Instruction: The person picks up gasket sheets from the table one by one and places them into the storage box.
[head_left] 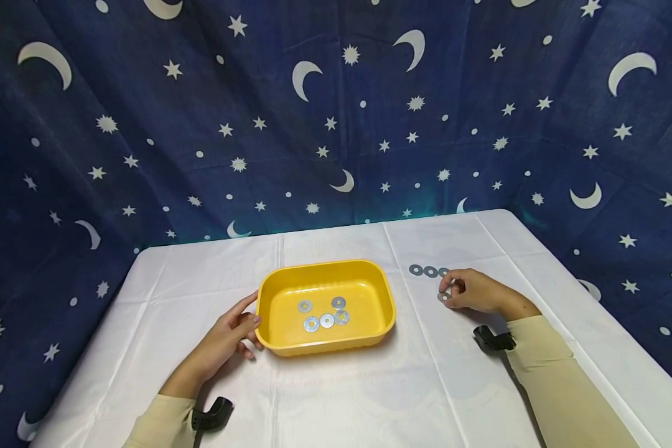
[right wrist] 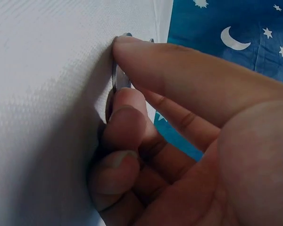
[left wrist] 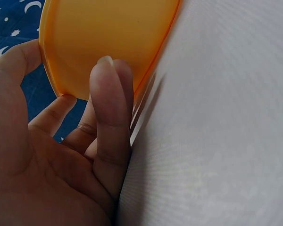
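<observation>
A yellow plastic tray [head_left: 325, 341] sits on the table with several flat metal washers [head_left: 311, 328] lying loose on its floor. My left hand [head_left: 224, 339] holds the tray by its left end, thumb and fingers at the rim and wall. To the right of the tray, my right hand [head_left: 476, 291] pinches one washer [right wrist: 122, 77] between thumb and fingers, at the cloth. Just beyond those fingertips lies a row of darker-looking washers [head_left: 415, 274]. Three of them show, the rightmost partly covered by the hand; whether more are hidden I cannot tell.
A white cloth [head_left: 358, 398] with fold creases covers the table. Behind and at both sides hangs a dark blue curtain [head_left: 291, 149] with moons and stars. Black bands [head_left: 215, 415] are on both wrists, below the beige sleeves.
</observation>
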Demonstrator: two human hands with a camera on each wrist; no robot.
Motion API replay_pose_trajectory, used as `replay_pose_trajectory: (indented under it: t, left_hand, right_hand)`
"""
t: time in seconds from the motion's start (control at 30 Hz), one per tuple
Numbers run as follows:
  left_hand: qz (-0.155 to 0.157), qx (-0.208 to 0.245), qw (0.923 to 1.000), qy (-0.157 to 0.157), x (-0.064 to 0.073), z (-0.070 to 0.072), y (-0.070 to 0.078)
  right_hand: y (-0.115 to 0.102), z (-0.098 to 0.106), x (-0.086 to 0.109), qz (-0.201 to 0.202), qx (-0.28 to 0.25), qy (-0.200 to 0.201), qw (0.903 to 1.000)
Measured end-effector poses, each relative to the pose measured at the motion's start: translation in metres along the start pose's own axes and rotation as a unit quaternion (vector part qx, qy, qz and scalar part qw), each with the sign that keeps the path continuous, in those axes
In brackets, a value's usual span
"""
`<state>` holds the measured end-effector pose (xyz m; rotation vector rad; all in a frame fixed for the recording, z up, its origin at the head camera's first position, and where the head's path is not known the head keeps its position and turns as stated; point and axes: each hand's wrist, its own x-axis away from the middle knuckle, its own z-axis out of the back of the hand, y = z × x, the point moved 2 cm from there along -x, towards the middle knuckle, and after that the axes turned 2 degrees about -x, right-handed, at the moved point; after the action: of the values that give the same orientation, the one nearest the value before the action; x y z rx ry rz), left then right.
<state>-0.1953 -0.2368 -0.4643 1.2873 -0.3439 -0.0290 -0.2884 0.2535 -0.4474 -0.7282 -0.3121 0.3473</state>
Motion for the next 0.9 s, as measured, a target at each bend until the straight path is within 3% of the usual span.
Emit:
replay_pose_trajectory:
  t: [0.3,0.5,0.73,0.9]
  left_hand:
    - [0.009,0.002,1.0,0.001,0.0018,-0.0004,-0.0002]
    - [0.002,-0.003,1.0,0.0,0.0014,0.0003,0.0]
    - [0.023,0.006,0.9996,0.015,0.0005,0.0004,-0.0034]
    - [0.019,0.007,0.9997,0.015,-0.0012,0.0007,-0.0053]
  right_hand:
    - [0.0006,-0.0004,0.0025,-0.022,0.003,-0.003,0.9997]
    - [-0.0022,0.0001,0.0038,-0.025,0.011,0.001,0.9996]
    - [-0.0061,0.0002,0.0031,-0.027,0.017,-0.012,0.9994]
    - [-0.0082,-0.0002,0.0037,-0.026,0.023,-0.02,0.9992]
